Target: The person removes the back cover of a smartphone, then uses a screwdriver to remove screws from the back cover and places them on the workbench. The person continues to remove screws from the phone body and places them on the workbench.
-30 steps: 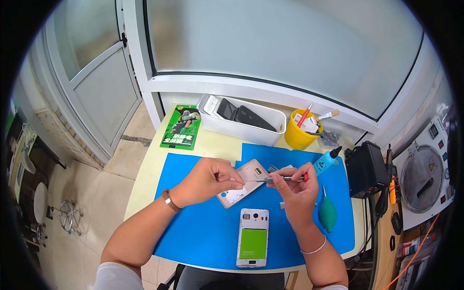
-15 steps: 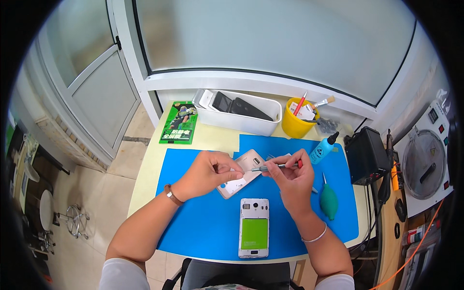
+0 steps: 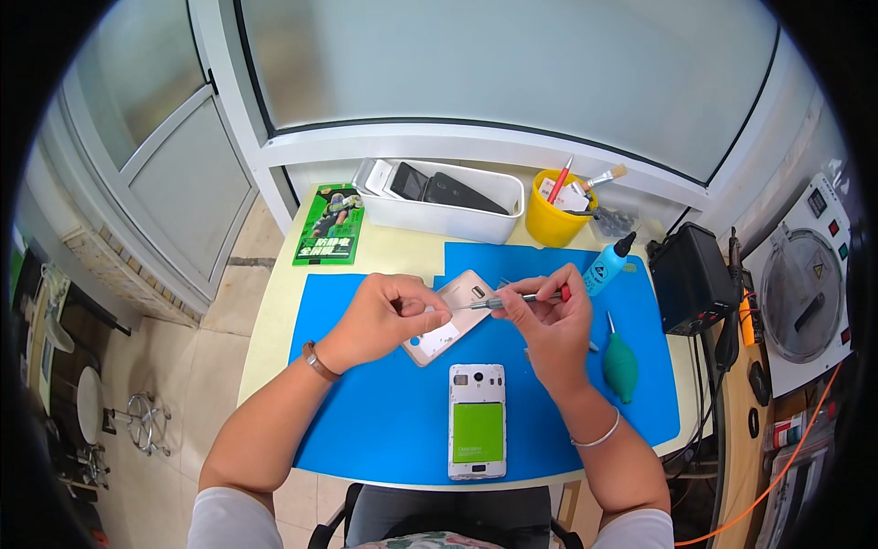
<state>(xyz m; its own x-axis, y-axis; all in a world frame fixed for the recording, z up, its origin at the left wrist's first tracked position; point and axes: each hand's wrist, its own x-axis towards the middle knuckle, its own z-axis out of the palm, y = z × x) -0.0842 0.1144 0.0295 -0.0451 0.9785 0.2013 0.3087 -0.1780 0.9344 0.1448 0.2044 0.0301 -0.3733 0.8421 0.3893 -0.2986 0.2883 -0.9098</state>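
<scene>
My right hand grips a slim precision screwdriver with a grey shaft and a red end, tip pointing left. At that tip, the thumb and fingers of my left hand are pinched together; what sits between them is too small to make out. Beneath the hands lies a pale gold phone back cover, inner side up, partly hidden by my left hand. Nearer to me a white phone lies with its back off, showing a green battery. Both rest on a blue mat.
Behind stand a white bin of phones and a yellow cup with a brush and red pen. A green packet lies left. Rightward are a blue bottle, a green air blower and a black box.
The whole view has shifted slightly, so the table things sit a little higher. My hands keep nearly the same pose, the screwdriver tip still at my left fingertips.
</scene>
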